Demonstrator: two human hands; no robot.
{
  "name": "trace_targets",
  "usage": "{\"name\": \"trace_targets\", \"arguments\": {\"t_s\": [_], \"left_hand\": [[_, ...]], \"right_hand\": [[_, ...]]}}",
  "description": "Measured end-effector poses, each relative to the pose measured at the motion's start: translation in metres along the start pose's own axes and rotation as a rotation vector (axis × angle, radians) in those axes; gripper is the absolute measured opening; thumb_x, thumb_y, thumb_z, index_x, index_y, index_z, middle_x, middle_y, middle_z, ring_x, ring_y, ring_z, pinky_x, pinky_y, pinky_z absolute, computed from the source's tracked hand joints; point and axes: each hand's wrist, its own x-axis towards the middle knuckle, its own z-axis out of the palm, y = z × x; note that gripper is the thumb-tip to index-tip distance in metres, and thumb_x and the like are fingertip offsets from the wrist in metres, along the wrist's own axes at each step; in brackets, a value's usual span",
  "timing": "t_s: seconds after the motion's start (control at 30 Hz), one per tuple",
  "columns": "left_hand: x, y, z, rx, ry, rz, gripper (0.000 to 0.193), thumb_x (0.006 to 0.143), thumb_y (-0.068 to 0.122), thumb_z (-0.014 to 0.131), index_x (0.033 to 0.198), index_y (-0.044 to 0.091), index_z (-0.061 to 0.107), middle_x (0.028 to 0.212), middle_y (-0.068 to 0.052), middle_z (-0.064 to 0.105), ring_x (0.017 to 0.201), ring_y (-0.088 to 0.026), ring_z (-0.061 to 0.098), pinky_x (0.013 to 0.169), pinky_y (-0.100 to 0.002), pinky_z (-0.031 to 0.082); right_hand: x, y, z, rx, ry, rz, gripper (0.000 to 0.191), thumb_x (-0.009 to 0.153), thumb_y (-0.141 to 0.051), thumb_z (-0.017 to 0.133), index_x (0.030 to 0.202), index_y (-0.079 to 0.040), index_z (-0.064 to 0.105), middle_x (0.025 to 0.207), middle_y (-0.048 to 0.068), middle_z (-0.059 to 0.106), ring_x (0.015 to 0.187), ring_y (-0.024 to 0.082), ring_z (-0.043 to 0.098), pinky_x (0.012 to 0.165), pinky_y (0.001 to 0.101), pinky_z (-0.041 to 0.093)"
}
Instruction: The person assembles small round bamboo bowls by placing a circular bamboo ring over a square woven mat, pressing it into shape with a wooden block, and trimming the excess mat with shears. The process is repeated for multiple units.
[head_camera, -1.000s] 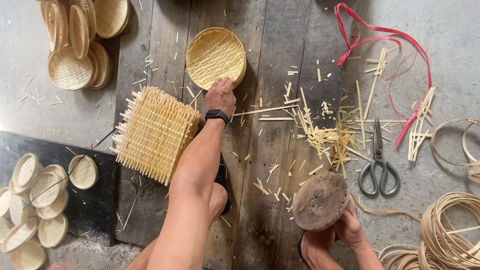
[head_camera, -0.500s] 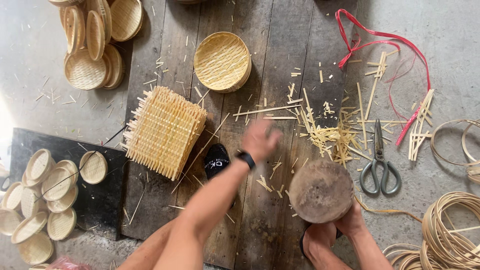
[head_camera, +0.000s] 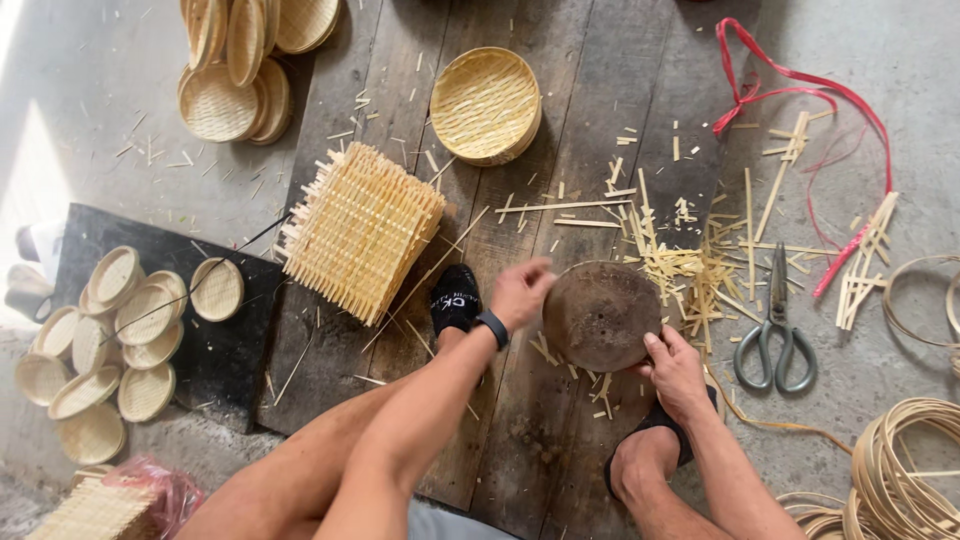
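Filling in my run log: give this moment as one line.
left hand: at rim of round wooden block | right hand: gripping block's lower edge | woven mat stack: left of hands | scissors: right

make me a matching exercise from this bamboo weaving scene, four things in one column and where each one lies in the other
Things:
1. grey metal scissors
2. round dark wooden block
3. square stack of woven bamboo mats
4. red plastic ribbon

Places:
A. between the left hand and right hand
B. top right, on the grey floor
C. right of the split bamboo scraps
D. on the planks, left of the left hand

Pairs: 1-C, 2-A, 3-D, 4-B
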Motion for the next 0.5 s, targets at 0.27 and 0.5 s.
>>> {"name": "trace_targets", "arguments": {"t_s": [0.27, 0.5], "left_hand": [[0.018, 0.005, -0.203, 0.835, 0.512, -0.219, 0.088, 0.060, 0.027, 0.096, 0.135, 0.006, 0.056, 0.139, -0.021, 0.053, 0.136, -0.038, 0.043, 0.109, -0.051, 0.036], [0.000, -0.010, -0.235, 0.703, 0.347, -0.207, 0.063, 0.070, 0.027, 0.094, 0.120, 0.000, 0.066, 0.117, -0.019, 0.067, 0.109, -0.035, 0.064, 0.097, -0.044, 0.051]], "right_hand": [[-0.010, 0.037, -0.017, 0.171, 0.031, 0.094, 0.032, 0.106, -0.023, 0.052, 0.121, 0.003, 0.061, 0.107, 0.016, 0.068, 0.092, 0.027, 0.069, 0.074, 0.0432, 0.061], [-0.003, 0.053, -0.029, 0.195, 0.002, 0.085, 0.033, 0.106, -0.024, 0.051, 0.124, 0.003, 0.058, 0.109, 0.018, 0.068, 0.093, 0.029, 0.069, 0.078, 0.0445, 0.060]]}}
